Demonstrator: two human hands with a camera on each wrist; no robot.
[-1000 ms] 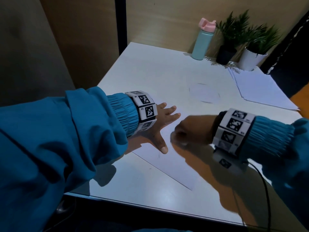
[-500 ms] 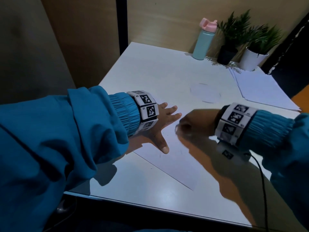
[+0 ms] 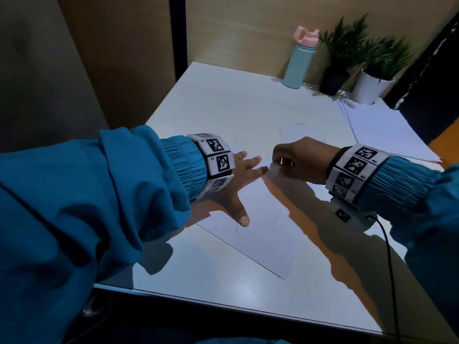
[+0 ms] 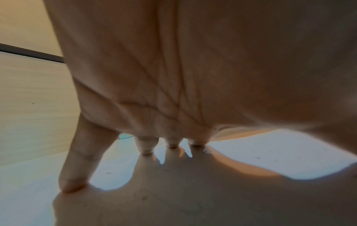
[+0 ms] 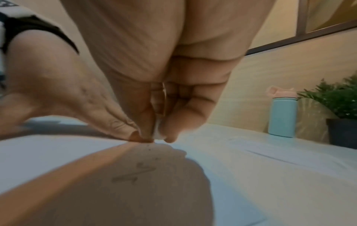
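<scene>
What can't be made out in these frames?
What the white bit pinched in the right hand is: right wrist view shows only a sliver; the hand hides it in head view.
What the marks on the sheet say: blurred, faint.
Where the cable ends: cut off by head view's bottom edge.

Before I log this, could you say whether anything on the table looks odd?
Only small things: the sheet under the left hand lies askew to the table edge and bears pencil scribbles; dark crumbs lie by the white piece the right hand pinches.
</scene>
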